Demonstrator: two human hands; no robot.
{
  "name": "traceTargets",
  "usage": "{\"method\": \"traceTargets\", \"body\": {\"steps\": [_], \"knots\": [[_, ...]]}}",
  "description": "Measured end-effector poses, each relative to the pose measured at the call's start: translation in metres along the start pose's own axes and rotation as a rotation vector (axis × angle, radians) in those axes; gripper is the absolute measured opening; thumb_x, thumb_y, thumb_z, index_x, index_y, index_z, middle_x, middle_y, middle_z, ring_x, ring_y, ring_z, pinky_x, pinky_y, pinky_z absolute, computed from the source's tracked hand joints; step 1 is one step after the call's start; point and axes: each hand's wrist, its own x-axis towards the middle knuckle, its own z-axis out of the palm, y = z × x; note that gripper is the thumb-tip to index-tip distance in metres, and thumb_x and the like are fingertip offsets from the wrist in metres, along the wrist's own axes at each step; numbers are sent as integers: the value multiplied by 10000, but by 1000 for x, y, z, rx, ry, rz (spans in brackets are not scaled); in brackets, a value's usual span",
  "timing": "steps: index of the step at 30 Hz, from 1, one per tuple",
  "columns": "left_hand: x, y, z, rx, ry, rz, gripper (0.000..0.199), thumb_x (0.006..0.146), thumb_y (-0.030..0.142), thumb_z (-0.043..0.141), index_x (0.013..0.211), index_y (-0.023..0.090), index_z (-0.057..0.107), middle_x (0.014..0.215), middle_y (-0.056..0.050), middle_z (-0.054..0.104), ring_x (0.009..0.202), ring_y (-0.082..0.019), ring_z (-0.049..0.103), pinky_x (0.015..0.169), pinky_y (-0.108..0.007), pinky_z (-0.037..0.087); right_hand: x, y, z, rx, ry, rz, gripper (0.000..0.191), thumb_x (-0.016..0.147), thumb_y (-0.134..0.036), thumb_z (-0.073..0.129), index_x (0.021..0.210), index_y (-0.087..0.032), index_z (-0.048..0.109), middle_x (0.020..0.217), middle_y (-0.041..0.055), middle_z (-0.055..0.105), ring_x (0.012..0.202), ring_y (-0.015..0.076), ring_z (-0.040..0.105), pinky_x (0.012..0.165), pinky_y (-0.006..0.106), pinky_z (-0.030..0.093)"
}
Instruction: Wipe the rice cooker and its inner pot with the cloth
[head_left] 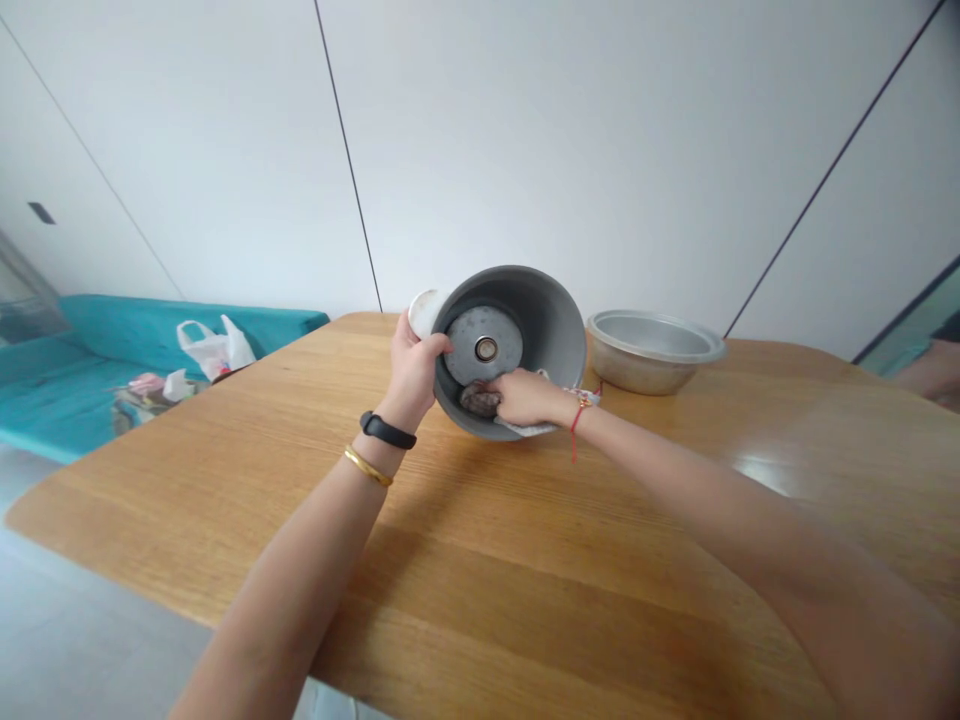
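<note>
Just left of an aluminium basin (651,352) on the wooden worktop (480,520), a stiff, seemingly light grey metal rice-cooker shell (551,335) tilts, its smooth rim, the likeliest hold, clasped by the curled left hand (411,375), while the right hand (527,397) presses a wad of cloth (480,400) against its inside.

Aluminium basin (654,350) on table (675,560), right of pot (559,330)

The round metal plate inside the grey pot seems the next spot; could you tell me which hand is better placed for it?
Probably the right hand: it already holds a cloth against the pot just below the plate, while the left hand grips the pot's rim, apparently steadying it.
</note>
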Motion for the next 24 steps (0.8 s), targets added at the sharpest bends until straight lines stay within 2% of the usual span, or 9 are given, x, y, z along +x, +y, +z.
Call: {"method": "traceTargets", "body": {"steps": [2,4,6,8,10,14,16,19,24], "knots": [[0,0,-1,10,-19,9,673,540,105,658,1202,225,657,1076,-12,717,1042,-234,639,899,-324,528,-2,2,-2,208,-17,-71,345,947,-142,556,1189,-221,788,1090,78,760,966,234,708,737,248,467],[2,-1,-3,17,-28,8,679,550,104,661,1217,230,655,1073,-11,721,1036,-233,645,902,-328,533,-4,6,-9,332,47,-76,322,907,-85,547,1082,-189,797,1054,49,764,956,211,703,737,229,466],[3,-3,-4,10,-28,4,696,554,102,667,1236,237,649,1077,-10,723,1035,-235,652,907,-333,539,-5,5,-20,367,267,-32,379,886,-57,529,1137,-188,781,1128,42,751,1030,215,683,834,238,484],[4,-6,-5,-9,-23,0,707,551,95,679,1242,241,646,1085,-11,722,1047,-238,656,920,-335,540,-1,-4,-29,321,533,2,489,895,-62,516,1318,-206,715,1287,49,696,1153,238,631,990,289,471],[4,-7,-4,-21,-32,-3,713,552,89,696,1246,245,641,1095,-14,720,1074,-245,657,945,-341,536,7,-20,-30,215,648,30,529,938,-111,513,1438,-227,639,1383,72,634,1219,285,570,1065,383,455],[3,-7,-6,8,-67,-2,720,569,105,724,1265,262,627,1116,-16,715,1109,-256,652,999,-373,524,22,-54,-9,-9,541,127,490,1027,-228,462,1495,-295,592,1454,119,539,1204,376,499,987,564,491],[4,-8,-10,29,-55,-11,711,578,125,727,1267,266,619,1129,-16,708,1115,-259,648,1007,-386,522,24,-60,4,-85,482,101,485,1057,-246,413,1500,-335,589,1503,116,483,1249,391,452,985,606,479],[7,-10,-17,61,-14,-15,662,586,144,721,1230,256,619,1139,-23,695,1123,-269,636,1010,-401,521,20,-55,9,-168,352,16,445,1068,-245,398,1389,-350,688,1492,110,483,1287,395,423,984,625,472],[9,-10,-22,49,72,-17,586,552,128,713,1122,239,631,1093,-28,691,1078,-256,639,980,-384,536,7,-43,-6,-338,104,-8,353,1007,-161,494,1176,-235,794,1336,158,597,1222,400,481,940,610,489]]}}
